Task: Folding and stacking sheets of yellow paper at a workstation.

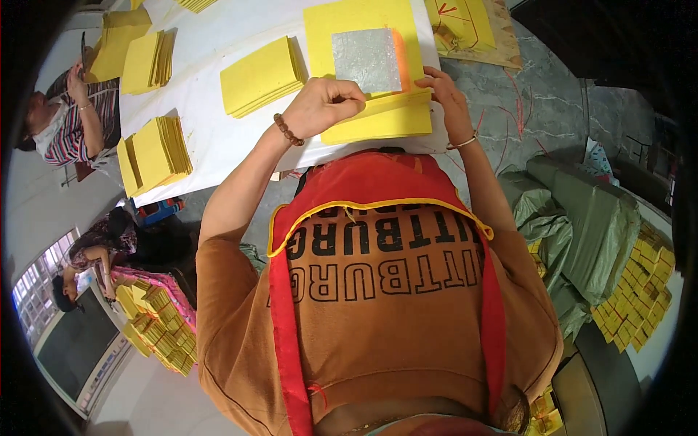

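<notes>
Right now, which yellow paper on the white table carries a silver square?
The yellow paper at the left hand and right hand; only this one shows the silver square.

A white-covered table supports large yellow paper sheets at its near edge. A rectangular stack of yellow paper lies just left of them. Farther left lie a nearer layered yellow stack and a farther layered yellow stack.
</notes>
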### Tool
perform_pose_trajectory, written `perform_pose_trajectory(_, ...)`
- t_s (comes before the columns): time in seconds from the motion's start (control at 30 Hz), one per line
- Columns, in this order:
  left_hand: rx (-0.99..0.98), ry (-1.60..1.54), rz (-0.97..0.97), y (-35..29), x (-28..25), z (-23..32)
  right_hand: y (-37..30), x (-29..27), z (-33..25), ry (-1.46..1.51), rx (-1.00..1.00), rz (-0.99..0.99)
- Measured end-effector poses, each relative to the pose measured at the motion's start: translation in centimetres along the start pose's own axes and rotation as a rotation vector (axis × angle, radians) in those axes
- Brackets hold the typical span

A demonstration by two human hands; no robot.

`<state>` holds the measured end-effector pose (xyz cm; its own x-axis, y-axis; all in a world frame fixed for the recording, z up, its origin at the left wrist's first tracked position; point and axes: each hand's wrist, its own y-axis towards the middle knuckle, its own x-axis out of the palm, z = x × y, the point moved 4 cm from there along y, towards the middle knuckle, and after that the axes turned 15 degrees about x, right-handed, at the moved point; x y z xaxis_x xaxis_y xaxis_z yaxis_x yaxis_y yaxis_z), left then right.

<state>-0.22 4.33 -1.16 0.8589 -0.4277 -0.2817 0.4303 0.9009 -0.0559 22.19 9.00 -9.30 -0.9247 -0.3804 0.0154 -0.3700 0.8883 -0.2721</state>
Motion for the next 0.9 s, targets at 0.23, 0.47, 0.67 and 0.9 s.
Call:
perform_pose_trajectory(0.23,-0.030,-0.030,-0.006,0.2,-0.2,-0.5,-0.1,-0.2,-0.4,-0.070,0.060,0.005)
perform_pose_trajectory(0.47,-0.021,-0.040,-0.046,0.1,-0.5,-0.1,-0.5,0.2,-0.7,-0.223,-0.083,-0.032)
perform_pose_trajectory(0.67,0.458,0.243,-0.170,-2.1,-2.5,1.1,0.1,-0.1,0.2,-0.122,-0.050,-0.046)
perform_pose_trajectory(0.9,0.541,0.908,0.117,-2.6,-2.4,-1.2,0.5,-0.1,-0.7,-0.218,-0.130,0.021)
